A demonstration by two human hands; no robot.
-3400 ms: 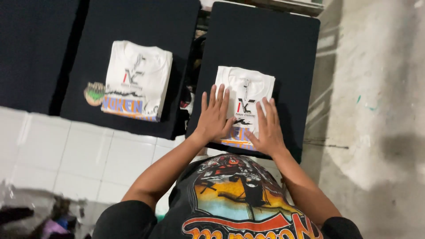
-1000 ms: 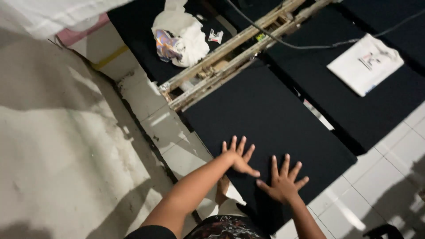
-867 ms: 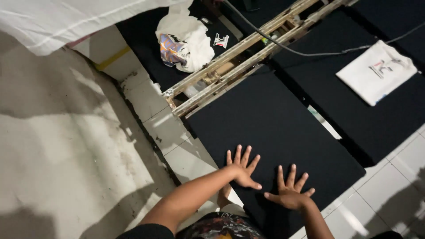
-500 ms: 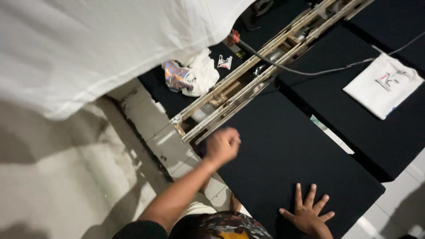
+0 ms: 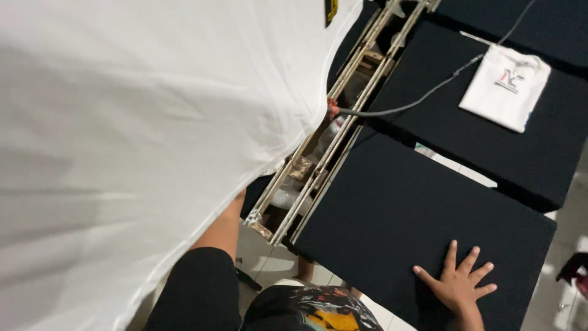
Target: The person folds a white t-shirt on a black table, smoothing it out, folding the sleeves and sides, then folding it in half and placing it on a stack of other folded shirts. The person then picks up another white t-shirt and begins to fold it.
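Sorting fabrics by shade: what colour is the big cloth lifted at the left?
White, plain; the head view shows the cloth best.

My right hand [image 5: 456, 284] lies flat on the near end of a printing board [image 5: 404, 214]. Beyond it, on the next board [image 5: 484, 141], sits a folded T-shirt [image 5: 505, 89]. A cable [image 5: 422, 95] crosses that board. Left of my hand a metal frame [image 5: 331, 147] runs alongside the boards. Further left, a large T-shirt [image 5: 141, 141] hangs over my left arm, hiding that hand.
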